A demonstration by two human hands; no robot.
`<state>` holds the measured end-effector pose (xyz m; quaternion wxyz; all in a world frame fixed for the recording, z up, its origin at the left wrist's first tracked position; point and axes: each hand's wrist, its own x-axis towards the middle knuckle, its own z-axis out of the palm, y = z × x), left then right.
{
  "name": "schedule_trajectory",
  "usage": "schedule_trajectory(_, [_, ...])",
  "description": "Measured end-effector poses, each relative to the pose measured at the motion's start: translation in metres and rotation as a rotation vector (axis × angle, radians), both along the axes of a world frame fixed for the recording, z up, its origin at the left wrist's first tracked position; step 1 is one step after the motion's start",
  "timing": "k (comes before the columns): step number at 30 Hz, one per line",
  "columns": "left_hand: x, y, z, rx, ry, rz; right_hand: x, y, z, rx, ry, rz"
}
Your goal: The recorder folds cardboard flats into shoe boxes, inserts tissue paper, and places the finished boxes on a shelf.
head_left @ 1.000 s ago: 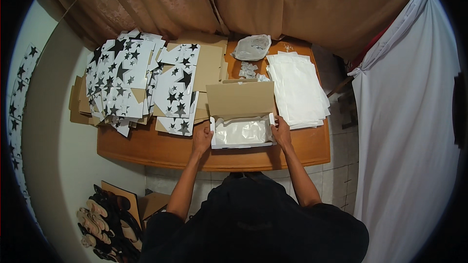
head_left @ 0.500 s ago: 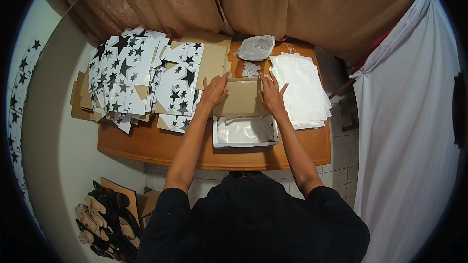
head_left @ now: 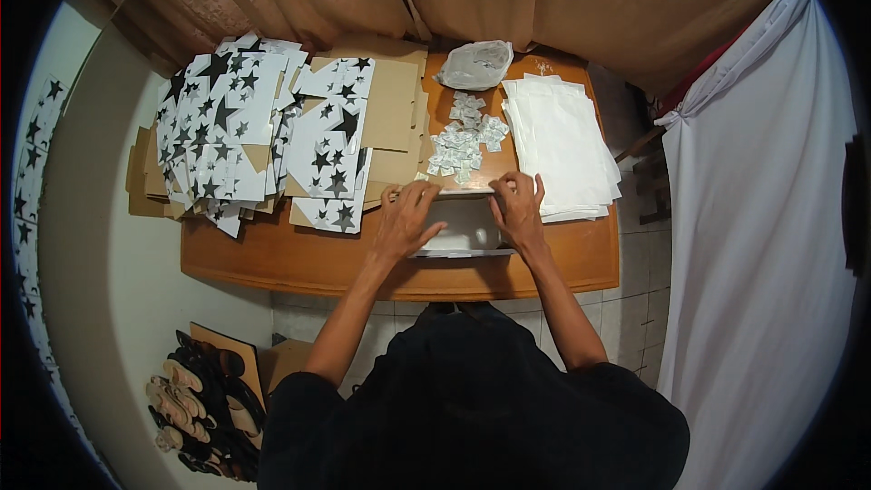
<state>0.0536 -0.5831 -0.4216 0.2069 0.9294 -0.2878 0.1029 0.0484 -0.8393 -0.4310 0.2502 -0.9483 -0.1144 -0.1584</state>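
Observation:
A small cardboard box (head_left: 467, 227) sits near the table's front edge, lined with pale wrapping. Its lid (head_left: 465, 191) stands raised along the far side, seen almost edge-on. My left hand (head_left: 406, 220) has its fingers curled over the lid's left end, the thumb pointing inward over the box. At the right end, my right hand (head_left: 518, 211) grips the same lid with bent fingers. Just beyond the lid lie several small whitish sachets (head_left: 458, 149), loosely heaped. My hands partly cover the sides of the box.
Flat star-printed cardboard pieces (head_left: 222, 118) pile up on the left, with brown cardboard sheets (head_left: 388, 118) beside them. White paper sheets (head_left: 558, 141) are stacked on the right. A clear plastic bag (head_left: 476, 65) sits at the back. Several shoes (head_left: 195, 399) are at the lower left.
Both hands have come nearer to me, swinging the lid up from its laid-back position. The sachets behind it, mostly hidden before, now show.

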Motion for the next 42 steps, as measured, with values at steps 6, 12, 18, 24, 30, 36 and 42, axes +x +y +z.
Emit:
schedule_trajectory(6, [-0.038,0.001,-0.019,0.089,0.044,0.003,-0.037,0.002,-0.016,-0.012,0.074,0.056])
schedule_trajectory(12, [-0.064,-0.004,-0.045,0.077,0.105,0.036,-0.060,-0.001,-0.033,-0.009,0.130,0.072])
schedule_trajectory(18, [-0.068,0.003,-0.073,0.100,0.122,0.041,-0.075,-0.002,-0.056,-0.103,0.156,0.061])
schedule_trajectory(24, [-0.060,0.000,-0.064,0.080,0.216,0.002,-0.087,0.008,-0.065,-0.051,0.021,-0.062])
schedule_trajectory(30, [-0.059,-0.009,-0.063,-0.010,0.117,-0.184,-0.100,0.004,-0.105,-0.289,-0.169,-0.150])
schedule_trajectory(36, [-0.055,-0.011,-0.082,-0.013,0.180,-0.175,-0.114,0.007,-0.090,-0.083,-0.280,0.004])
schedule_trajectory(42, [-0.044,-0.012,-0.081,0.004,0.162,-0.198,-0.113,0.013,-0.092,-0.187,-0.099,0.298])
